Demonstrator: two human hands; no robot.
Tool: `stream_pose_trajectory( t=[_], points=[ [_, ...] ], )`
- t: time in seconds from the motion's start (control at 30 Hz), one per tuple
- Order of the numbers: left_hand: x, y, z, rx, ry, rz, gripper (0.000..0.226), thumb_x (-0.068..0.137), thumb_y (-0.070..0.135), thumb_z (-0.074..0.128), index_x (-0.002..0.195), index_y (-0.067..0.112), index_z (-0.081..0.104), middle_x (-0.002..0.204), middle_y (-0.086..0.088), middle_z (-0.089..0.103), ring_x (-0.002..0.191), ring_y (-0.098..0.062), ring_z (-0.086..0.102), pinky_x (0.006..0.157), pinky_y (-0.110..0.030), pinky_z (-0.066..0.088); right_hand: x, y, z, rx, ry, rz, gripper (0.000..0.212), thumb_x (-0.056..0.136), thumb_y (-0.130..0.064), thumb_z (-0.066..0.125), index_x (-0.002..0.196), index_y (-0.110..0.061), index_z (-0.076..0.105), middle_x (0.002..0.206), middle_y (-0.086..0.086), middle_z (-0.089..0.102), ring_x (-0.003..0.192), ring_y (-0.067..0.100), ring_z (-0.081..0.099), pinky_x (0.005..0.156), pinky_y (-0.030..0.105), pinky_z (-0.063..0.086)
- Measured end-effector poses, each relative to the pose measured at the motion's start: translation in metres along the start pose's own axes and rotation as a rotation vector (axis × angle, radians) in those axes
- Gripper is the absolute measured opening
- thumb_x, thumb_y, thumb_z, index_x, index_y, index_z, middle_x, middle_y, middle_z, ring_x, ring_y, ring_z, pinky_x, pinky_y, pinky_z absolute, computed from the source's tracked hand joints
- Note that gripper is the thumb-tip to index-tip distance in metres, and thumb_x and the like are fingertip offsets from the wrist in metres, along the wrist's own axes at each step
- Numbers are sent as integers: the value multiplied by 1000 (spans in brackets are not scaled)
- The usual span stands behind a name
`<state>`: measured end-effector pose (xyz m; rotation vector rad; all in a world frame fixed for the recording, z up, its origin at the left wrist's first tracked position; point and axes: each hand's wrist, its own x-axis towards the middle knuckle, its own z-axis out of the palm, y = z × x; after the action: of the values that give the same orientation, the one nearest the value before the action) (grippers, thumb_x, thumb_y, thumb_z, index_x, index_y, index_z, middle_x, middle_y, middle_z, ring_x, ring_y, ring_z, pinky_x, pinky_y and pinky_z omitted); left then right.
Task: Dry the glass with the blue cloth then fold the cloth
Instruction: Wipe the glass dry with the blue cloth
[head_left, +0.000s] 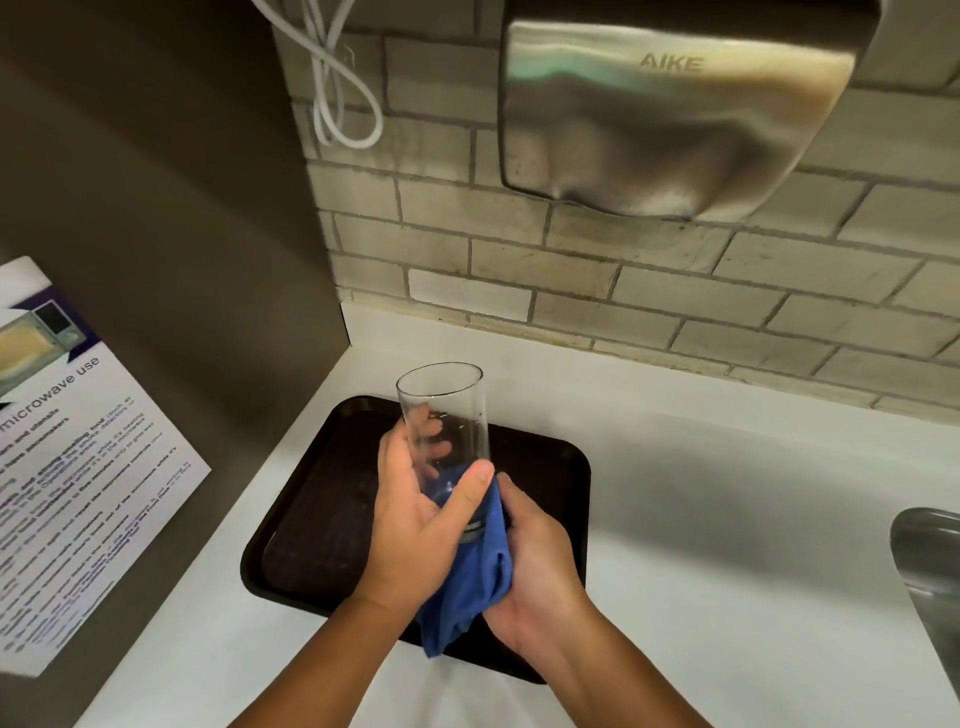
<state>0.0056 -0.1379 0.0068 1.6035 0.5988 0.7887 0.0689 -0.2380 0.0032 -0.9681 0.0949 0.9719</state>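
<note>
A tall clear glass (451, 410) is held upright above a dark tray, its mouth pointing up and away from me. My left hand (415, 514) wraps around its lower half, thumb on the near side, fingers showing through the glass. The blue cloth (470, 577) is bunched around the base of the glass and hangs down between my wrists. My right hand (535, 566) grips the cloth against the bottom of the glass.
The dark brown tray (306, 530) lies on a white counter (727, 545). A grey side panel with a microwave-use notice (78, 447) stands at left. On the tiled wall hangs a steel hand dryer (670, 109). A metal sink edge (930, 566) is at right.
</note>
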Motion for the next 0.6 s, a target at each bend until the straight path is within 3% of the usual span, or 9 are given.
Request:
stream_pose_trajectory(
  t=[0.07, 0.2, 0.3, 0.43, 0.53, 0.6],
  points=[
    [-1, -1, 0, -81, -1, -93, 79, 81, 56, 81, 153, 37, 54, 144, -1, 61, 129, -11, 69, 98, -21, 60, 3, 2, 0, -21, 63, -45, 42, 108, -39, 61, 120, -6, 83, 116, 19, 86, 107, 35, 84, 87, 44, 68],
    [2, -4, -2, -272, -67, -304, 55, 79, 53, 82, 132, 41, 72, 121, 3, 83, 113, -19, 81, 82, -23, 65, 5, -4, -5, -222, 73, -218, 33, 115, -30, 51, 122, -23, 83, 119, 11, 85, 116, 33, 80, 98, 44, 64],
    [6, -3, -3, -372, -71, -395, 66, 74, 57, 79, 135, 37, 63, 110, 5, 86, 102, -18, 85, 73, -24, 66, 4, -11, -5, -314, -38, -302, 35, 114, -29, 49, 140, -34, 72, 137, -3, 80, 127, 19, 75, 111, 38, 57],
    [10, 3, -3, -505, -101, -579, 75, 77, 55, 76, 140, 15, 65, 128, -23, 79, 115, -37, 81, 77, -38, 67, 9, -20, -10, -350, -182, -351, 49, 109, -29, 50, 158, -29, 53, 151, -12, 70, 140, 14, 66, 111, 25, 55],
    [13, 1, -7, -461, -216, -576, 47, 91, 55, 60, 113, 23, 87, 110, -13, 85, 101, -25, 84, 76, -34, 67, 15, -23, -14, -382, -201, -349, 48, 115, -25, 46, 162, -31, 49, 156, -15, 65, 144, 11, 62, 110, 20, 53],
    [16, 5, -5, -397, -212, -564, 53, 89, 61, 61, 117, 22, 84, 112, -11, 86, 101, -23, 85, 77, -34, 66, 21, -24, -13, -418, -188, -333, 49, 112, -28, 47, 161, -38, 50, 159, -16, 62, 146, 10, 60, 114, 21, 50]
  ],
)
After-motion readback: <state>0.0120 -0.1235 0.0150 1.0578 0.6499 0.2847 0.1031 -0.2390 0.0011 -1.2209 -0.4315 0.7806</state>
